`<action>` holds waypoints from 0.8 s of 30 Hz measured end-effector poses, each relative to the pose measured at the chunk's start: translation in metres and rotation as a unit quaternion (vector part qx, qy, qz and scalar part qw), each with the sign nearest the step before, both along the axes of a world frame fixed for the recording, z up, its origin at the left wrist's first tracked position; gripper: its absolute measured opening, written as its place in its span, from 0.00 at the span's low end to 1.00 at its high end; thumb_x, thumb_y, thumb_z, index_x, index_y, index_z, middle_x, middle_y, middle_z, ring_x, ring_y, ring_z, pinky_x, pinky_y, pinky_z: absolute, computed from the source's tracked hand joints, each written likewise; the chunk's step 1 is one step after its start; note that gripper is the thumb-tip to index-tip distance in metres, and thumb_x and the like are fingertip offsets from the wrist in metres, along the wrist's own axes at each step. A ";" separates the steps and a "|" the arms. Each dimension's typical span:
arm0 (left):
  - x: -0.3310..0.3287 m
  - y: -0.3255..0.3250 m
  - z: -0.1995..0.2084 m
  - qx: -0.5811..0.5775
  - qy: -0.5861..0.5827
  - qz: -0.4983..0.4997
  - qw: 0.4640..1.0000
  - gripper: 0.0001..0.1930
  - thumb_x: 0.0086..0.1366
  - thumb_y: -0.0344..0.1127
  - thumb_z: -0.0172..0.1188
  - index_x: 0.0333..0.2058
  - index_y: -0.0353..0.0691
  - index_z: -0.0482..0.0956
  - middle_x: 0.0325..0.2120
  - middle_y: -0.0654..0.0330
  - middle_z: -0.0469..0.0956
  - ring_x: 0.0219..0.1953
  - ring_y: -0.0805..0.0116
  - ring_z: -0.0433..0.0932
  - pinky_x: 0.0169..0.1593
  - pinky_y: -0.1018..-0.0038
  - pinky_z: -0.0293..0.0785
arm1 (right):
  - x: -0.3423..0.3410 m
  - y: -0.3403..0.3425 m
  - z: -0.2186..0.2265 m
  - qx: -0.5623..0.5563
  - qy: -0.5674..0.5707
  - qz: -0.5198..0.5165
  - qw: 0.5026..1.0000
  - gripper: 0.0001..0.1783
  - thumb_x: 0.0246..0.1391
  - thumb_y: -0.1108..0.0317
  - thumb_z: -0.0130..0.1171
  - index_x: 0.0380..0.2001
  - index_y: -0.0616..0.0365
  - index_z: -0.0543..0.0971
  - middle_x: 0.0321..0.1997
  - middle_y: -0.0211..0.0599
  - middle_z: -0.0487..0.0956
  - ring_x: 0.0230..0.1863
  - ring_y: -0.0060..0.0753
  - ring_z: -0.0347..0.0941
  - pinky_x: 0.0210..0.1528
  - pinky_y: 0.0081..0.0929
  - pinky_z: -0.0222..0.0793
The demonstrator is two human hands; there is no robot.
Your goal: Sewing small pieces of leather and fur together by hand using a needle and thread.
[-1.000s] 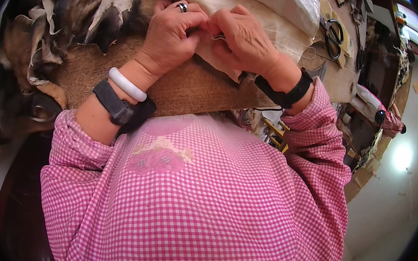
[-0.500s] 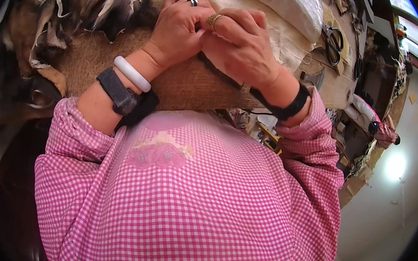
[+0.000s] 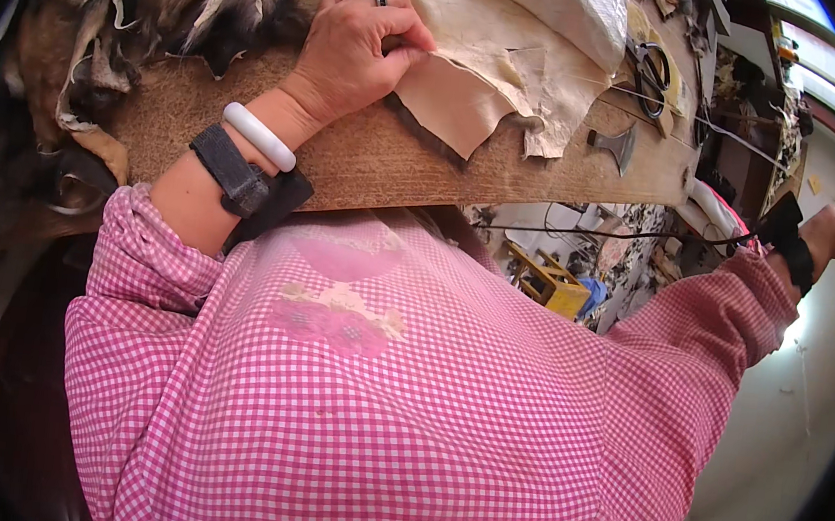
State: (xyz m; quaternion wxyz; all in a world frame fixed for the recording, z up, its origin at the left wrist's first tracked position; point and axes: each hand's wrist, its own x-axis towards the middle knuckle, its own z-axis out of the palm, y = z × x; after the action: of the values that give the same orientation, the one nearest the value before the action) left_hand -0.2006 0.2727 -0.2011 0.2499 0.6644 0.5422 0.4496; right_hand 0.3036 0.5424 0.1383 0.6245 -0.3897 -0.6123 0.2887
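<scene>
My left hand (image 3: 357, 49) pinches the edge of a pale hide (image 3: 463, 99) between thumb and forefinger. The hide lies skin side up on a wooden board, with dark fur showing along its near edge. A thin pale thread (image 3: 674, 105) runs taut from the hide to the right. Far out at the right, my right hand (image 3: 832, 236) is closed at the end of the thread's line, its fingertips partly lost at the dark rim. Any needle there is too small to make out.
Brown fur pieces (image 3: 83, 78) are heaped at the left of the wooden board (image 3: 376, 171). To the right lie black-handled scissors (image 3: 650, 80) and a fan-shaped metal blade (image 3: 615, 144). White sheeting (image 3: 572, 9) covers the far side. Below the board's edge stands a yellow stool (image 3: 551, 285).
My right hand has left the hide and swung far out to the right, with the thread stretched behind it. The left hand has stayed at the hide, whose edge is now uncovered.
</scene>
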 end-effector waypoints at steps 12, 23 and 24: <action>-0.002 -0.002 0.002 0.000 0.043 -0.028 0.999 0.04 0.56 0.29 0.66 0.31 0.45 0.84 0.30 0.68 0.79 0.40 0.69 0.78 0.55 0.69 0.61 | -0.287 -0.176 -0.294 -0.010 -0.425 0.276 0.862 0.04 0.57 0.70 0.60 0.36 0.55 0.79 0.35 0.40 0.82 0.39 0.51 0.78 0.38 0.39 0.74; -0.002 0.000 0.004 0.015 0.026 -0.026 0.999 0.05 0.54 0.27 0.67 0.31 0.41 0.84 0.30 0.65 0.80 0.39 0.66 0.79 0.54 0.69 0.65 | -0.304 -0.173 -0.309 -0.016 -0.454 0.308 0.836 0.04 0.56 0.71 0.59 0.35 0.53 0.77 0.33 0.40 0.79 0.37 0.52 0.77 0.37 0.41 0.71; -0.002 -0.001 0.006 0.005 0.024 -0.029 0.999 0.05 0.54 0.27 0.67 0.31 0.41 0.84 0.30 0.65 0.80 0.39 0.66 0.79 0.54 0.69 0.65 | -0.303 -0.173 -0.311 -0.012 -0.448 0.313 0.837 0.04 0.56 0.71 0.59 0.35 0.53 0.77 0.33 0.40 0.79 0.37 0.52 0.77 0.37 0.41 0.71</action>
State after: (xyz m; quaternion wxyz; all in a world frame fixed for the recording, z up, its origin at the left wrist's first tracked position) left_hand -0.2028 0.2721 -0.1955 0.2463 0.6919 0.5263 0.4285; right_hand 0.0002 0.3694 -0.1729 0.1537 -0.2709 -0.9111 0.2700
